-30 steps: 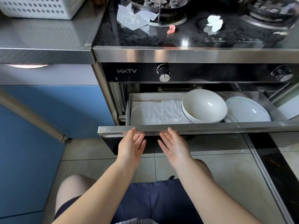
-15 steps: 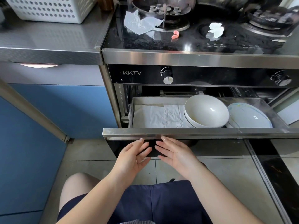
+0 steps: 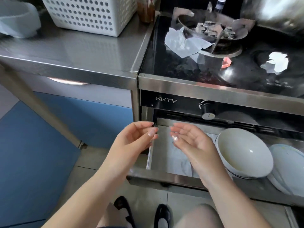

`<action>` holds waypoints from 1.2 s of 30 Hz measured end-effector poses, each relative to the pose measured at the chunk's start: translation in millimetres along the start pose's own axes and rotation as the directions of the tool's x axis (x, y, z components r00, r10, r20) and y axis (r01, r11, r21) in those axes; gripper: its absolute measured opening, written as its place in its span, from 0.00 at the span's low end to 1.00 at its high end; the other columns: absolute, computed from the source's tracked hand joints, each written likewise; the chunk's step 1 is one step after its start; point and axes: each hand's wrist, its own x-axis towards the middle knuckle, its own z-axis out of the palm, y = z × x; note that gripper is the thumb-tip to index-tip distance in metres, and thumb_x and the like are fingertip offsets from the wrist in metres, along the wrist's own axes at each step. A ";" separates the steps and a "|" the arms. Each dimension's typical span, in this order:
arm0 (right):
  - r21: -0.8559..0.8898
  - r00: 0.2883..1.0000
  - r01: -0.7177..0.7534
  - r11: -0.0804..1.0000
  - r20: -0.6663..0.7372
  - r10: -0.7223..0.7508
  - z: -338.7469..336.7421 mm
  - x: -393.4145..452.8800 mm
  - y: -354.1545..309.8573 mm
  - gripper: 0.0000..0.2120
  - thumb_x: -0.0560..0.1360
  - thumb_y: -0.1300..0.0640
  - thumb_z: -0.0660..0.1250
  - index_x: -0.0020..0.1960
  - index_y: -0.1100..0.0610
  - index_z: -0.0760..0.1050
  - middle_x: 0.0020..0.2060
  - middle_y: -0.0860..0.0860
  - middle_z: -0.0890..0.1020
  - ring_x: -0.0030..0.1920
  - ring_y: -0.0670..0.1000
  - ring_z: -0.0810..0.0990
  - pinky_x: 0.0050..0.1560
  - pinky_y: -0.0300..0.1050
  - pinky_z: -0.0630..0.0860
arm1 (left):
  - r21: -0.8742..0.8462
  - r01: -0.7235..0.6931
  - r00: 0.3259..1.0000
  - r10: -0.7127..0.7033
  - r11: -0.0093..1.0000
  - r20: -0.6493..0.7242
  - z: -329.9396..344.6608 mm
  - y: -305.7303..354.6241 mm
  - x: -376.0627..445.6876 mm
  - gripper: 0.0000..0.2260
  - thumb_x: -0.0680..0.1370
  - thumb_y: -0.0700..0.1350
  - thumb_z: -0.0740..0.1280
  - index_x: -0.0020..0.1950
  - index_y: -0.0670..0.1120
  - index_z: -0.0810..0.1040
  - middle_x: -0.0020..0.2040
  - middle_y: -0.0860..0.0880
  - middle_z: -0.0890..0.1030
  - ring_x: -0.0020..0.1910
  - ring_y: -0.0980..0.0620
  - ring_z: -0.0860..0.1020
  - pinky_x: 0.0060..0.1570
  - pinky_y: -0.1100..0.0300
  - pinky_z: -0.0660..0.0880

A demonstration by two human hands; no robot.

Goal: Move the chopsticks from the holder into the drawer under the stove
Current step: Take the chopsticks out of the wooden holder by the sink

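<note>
The steel drawer [image 3: 162, 179] under the black stove [image 3: 184, 69] stands pulled out. Inside it lie a white cloth liner [image 3: 179, 162], a white bowl [image 3: 243, 153] and a white plate [image 3: 289, 168]. My left hand [image 3: 131, 137] hovers palm-up just left of the drawer's left wall, fingers loosely curled and empty. My right hand [image 3: 192, 140] hovers palm-up above the liner, also empty. No chopsticks and no chopstick holder are in view.
A white perforated basket [image 3: 88, 14] and a pale container [image 3: 16, 18] sit on the steel counter [image 3: 74, 51] to the left. Crumpled paper [image 3: 184, 43] and a pink clip [image 3: 226, 62] lie on the stove. Blue cabinet doors [image 3: 32, 145] fill the lower left.
Both hands have let go of the drawer front and risen, palms up, above the drawer's left end. The view has shifted left and up, as I stood higher.
</note>
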 end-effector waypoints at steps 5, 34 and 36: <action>-0.104 0.989 0.067 0.992 0.137 -0.052 33.3 49.2 -64.5 0.13 0.72 0.65 0.68 0.52 0.50 0.77 0.51 0.45 0.82 0.53 0.40 0.80 0.49 0.30 0.74 | 0.065 -0.038 0.995 0.044 0.997 -0.086 -27.1 77.2 28.4 0.12 0.67 0.49 0.71 0.49 0.50 0.80 0.46 0.49 0.85 0.49 0.51 0.82 0.54 0.55 0.76; 0.206 -0.093 0.389 0.898 0.978 -0.184 426.9 -198.7 -311.9 0.11 0.71 0.58 0.70 0.52 0.47 0.77 0.49 0.45 0.83 0.50 0.39 0.81 0.47 0.31 0.76 | 0.128 -0.443 0.072 0.178 0.887 -0.981 -202.2 279.8 -435.8 0.19 0.63 0.48 0.72 0.52 0.46 0.78 0.44 0.51 0.85 0.44 0.54 0.82 0.51 0.55 0.77; 0.219 -0.162 0.390 0.894 0.972 -0.168 459.2 -233.0 -305.7 0.12 0.72 0.59 0.70 0.52 0.48 0.77 0.49 0.45 0.83 0.50 0.40 0.81 0.49 0.34 0.76 | 0.146 -0.449 0.003 0.165 0.881 -0.986 -219.5 273.8 -471.2 0.19 0.64 0.48 0.71 0.53 0.45 0.78 0.43 0.51 0.85 0.45 0.53 0.82 0.50 0.57 0.77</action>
